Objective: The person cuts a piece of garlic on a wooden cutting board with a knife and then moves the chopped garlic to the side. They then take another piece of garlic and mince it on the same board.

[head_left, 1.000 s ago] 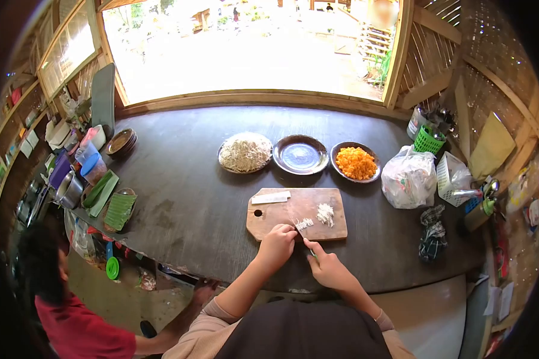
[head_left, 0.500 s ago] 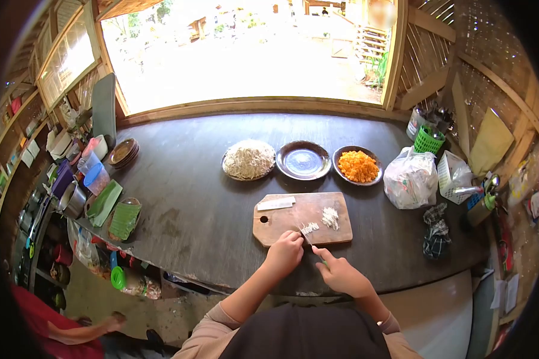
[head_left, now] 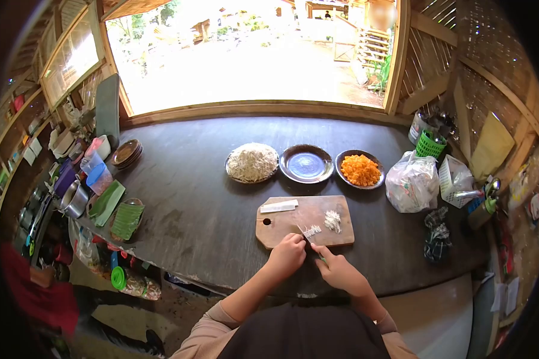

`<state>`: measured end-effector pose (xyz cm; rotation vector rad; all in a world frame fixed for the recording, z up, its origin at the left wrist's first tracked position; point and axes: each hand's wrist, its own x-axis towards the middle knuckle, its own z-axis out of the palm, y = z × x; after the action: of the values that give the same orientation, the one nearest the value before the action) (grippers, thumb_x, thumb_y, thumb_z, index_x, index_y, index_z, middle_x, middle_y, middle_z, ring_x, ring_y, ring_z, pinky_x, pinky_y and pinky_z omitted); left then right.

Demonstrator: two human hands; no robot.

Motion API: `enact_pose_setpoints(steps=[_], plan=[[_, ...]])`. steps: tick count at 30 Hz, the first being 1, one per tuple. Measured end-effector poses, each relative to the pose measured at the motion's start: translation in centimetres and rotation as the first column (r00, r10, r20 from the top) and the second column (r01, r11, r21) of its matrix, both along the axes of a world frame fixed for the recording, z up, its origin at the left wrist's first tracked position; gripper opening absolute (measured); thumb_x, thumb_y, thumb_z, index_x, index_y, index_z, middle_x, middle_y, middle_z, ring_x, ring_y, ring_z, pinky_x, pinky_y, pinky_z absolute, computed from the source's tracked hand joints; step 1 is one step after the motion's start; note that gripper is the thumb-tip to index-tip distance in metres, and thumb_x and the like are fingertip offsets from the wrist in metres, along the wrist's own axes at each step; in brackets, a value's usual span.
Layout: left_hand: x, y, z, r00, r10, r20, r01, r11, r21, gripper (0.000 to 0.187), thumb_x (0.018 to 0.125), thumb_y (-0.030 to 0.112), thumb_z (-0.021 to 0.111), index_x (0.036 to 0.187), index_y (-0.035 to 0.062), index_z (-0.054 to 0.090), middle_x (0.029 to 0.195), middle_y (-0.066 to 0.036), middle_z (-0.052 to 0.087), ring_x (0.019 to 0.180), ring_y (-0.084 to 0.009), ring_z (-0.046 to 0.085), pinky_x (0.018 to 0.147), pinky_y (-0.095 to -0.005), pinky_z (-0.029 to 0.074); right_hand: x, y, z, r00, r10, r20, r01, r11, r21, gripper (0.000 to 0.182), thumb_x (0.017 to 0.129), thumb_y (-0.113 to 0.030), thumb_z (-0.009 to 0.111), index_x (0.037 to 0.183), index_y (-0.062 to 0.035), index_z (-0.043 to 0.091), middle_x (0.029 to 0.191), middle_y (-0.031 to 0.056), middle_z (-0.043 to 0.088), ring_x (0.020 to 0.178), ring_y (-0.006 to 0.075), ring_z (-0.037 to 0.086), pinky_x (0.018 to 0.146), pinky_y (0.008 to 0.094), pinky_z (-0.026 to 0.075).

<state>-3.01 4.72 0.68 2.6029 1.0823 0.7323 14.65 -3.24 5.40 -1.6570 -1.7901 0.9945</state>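
Note:
A wooden cutting board (head_left: 299, 218) with a dark hole at its left end lies before me. My left hand (head_left: 288, 252) is closed at the board's near edge, its fingers curled over something mostly hidden. My right hand (head_left: 340, 273) grips a knife (head_left: 307, 242), its blade slanting to the left close beside my left fingertips. Just beyond the blade are small white chopped pieces (head_left: 312, 230). A larger chopped white pile (head_left: 332, 221) sits on the board's right part, and a pale flat strip (head_left: 279, 206) lies along its far left.
Behind the board stand a plate heaped with whitish shreds (head_left: 251, 161), a dark plate (head_left: 306, 163) and a plate of orange diced pieces (head_left: 360, 170). A plastic bag (head_left: 412, 182) and a dark checked cloth (head_left: 438, 235) lie right. A person in red (head_left: 39, 296) is at lower left.
The knife blade has tilted further left, against my left fingers. My hands stay in nearly the same place. The person at lower left has shifted, with their legs now more visible.

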Motion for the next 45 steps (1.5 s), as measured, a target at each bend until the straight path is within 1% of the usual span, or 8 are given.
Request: enact_pose_setpoints(steps=[3, 10, 12, 16, 18, 31, 39, 45], plan=[[0.1, -0.1, -0.1, 1.0, 0.003, 0.026, -0.003, 1.0, 0.017, 0.018, 0.08, 0.009, 0.062, 0.092, -0.0029, 0.067, 0.101, -0.015, 0.065, 0.105, -0.0306, 0.06, 0.091, -0.0384, 0.05, 0.8, -1.0, -0.1, 0.999, 0.05, 0.01, -0.051, 0.997, 0.062, 0.044, 0.095, -0.015, 0.054, 0.138, -0.0126, 0.046, 0.075, 0.0313, 0.061, 0.07, 0.0491, 0.062, 0.063, 0.052, 0.049], [-0.2, 0.2, 0.5, 1.0, -0.02, 0.001, 0.02, 1.0, 0.001, 0.018, 0.08, 0.01, 0.062, 0.093, -0.003, 0.067, 0.102, -0.015, 0.065, 0.106, -0.0308, 0.06, 0.092, -0.0384, 0.05, -0.1, 0.0, -0.9, 0.999, 0.032, -0.029, -0.03, 0.997, 0.073, 0.044, 0.095, -0.016, 0.053, 0.138, -0.0132, 0.046, 0.077, 0.0321, 0.062, 0.071, 0.0495, 0.062, 0.064, 0.0528, 0.049], [-0.1, 0.2, 0.5, 0.999, -0.033, -0.01, 0.033, 0.999, -0.01, 0.018, 0.08, 0.01, 0.062, 0.093, -0.003, 0.068, 0.102, -0.015, 0.065, 0.106, -0.0308, 0.06, 0.092, -0.0385, 0.05, -0.5, 0.6, -0.8, 1.0, 0.0, 0.023, 0.001, 0.999, -0.032, 0.043, 0.096, -0.017, 0.054, 0.138, -0.0132, 0.047, 0.087, 0.0313, 0.064, 0.084, 0.048, 0.064, 0.073, 0.0502, 0.05], [-0.3, 0.4, 0.0, 0.999, -0.034, 0.002, 0.034, 0.999, -0.023, 0.018, 0.08, 0.009, 0.063, 0.093, -0.0029, 0.068, 0.102, -0.014, 0.065, 0.105, -0.0306, 0.06, 0.093, -0.0385, 0.049, 0.2, 0.4, -1.7, 0.998, 0.02, -0.064, -0.016, 0.998, 0.064, 0.044, 0.096, -0.019, 0.054, 0.139, -0.0139, 0.046, 0.088, 0.0323, 0.064, 0.085, 0.0492, 0.063, 0.075, 0.0514, 0.05], [-0.3, 0.5, -0.2, 0.999, -0.035, 0.014, 0.035, 0.999, -0.027, 0.018, 0.08, 0.009, 0.063, 0.093, -0.0029, 0.067, 0.101, -0.014, 0.065, 0.105, -0.0306, 0.06, 0.093, -0.0385, 0.049, 0.4, -0.5, -0.4, 0.999, 0.039, 0.003, -0.039, 0.998, 0.051, 0.045, 0.095, -0.017, 0.053, 0.139, -0.0136, 0.045, 0.081, 0.0332, 0.062, 0.077, 0.0495, 0.063, 0.068, 0.053, 0.05], [-0.2, 0.5, 0.1, 0.999, -0.018, 0.048, 0.019, 1.0, -0.023, 0.014, 0.08, 0.01, 0.064, 0.089, -0.0013, 0.066, 0.099, -0.013, 0.065, 0.102, -0.0295, 0.061, 0.089, -0.0391, 0.051, -0.1, 1.4, -1.8, 0.998, 0.049, -0.036, -0.048, 0.998, 0.038, 0.046, 0.096, -0.018, 0.052, 0.141, -0.0127, 0.043, 0.084, 0.034, 0.062, 0.079, 0.0493, 0.063, 0.073, 0.0525, 0.049], [-0.4, 0.6, 0.2, 0.995, -0.022, 0.093, 0.025, 0.999, -0.027, 0.015, 0.08, 0.009, 0.064, 0.09, -0.0015, 0.067, 0.098, -0.013, 0.065, 0.102, -0.0297, 0.061, 0.088, -0.0384, 0.051, 1.0, -0.4, 1.0, 0.998, 0.061, -0.001, -0.061, 0.992, -0.107, 0.047, 0.096, -0.019, 0.052, 0.141, -0.0128, 0.042, 0.081, 0.0335, 0.063, 0.077, 0.0498, 0.063, 0.071, 0.0526, 0.049], [-0.2, 0.3, 0.5, 0.997, -0.015, 0.08, 0.021, 0.997, -0.07, 0.017, 0.081, 0.009, 0.064, 0.093, -0.0022, 0.067, 0.1, -0.013, 0.065, 0.102, -0.0306, 0.061, 0.089, -0.039, 0.051, 0.4, 0.7, 0.0, 0.998, 0.051, -0.025, -0.053, 0.997, -0.048, 0.045, 0.096, -0.02, 0.051, 0.14, -0.0135, 0.043, 0.078, 0.0332, 0.062, 0.073, 0.0501, 0.062, 0.068, 0.0539, 0.049]])
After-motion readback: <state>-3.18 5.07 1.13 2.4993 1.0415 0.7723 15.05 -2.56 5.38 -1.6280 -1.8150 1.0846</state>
